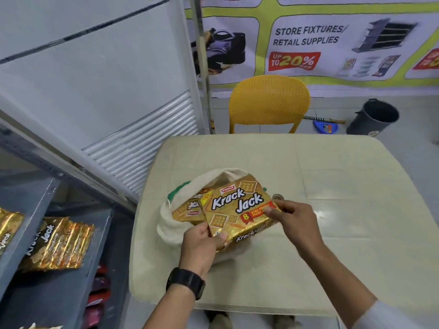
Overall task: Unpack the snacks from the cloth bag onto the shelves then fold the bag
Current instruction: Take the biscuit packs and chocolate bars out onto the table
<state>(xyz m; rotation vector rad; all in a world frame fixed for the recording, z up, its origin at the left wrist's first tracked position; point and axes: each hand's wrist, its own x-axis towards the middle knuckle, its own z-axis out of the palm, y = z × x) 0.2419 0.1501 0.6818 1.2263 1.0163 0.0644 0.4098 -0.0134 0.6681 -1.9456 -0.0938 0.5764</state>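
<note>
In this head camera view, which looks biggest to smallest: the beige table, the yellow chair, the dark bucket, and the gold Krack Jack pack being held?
1. Beige square table
2. Yellow perforated plastic chair
3. Gold Krack Jack biscuit pack, though nearness to the camera enlarges it
4. Dark round bucket, farther off, so unsure against the pack

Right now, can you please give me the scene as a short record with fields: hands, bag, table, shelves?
left hand: grips the near-left corner of the Krack Jack pack
right hand: grips the pack's right end
cloth bag: lies open on the table, a second pack showing in its mouth
table: cream top, otherwise bare
shelves: at the left, gold packs already on them
yellow chair: behind the table
</note>
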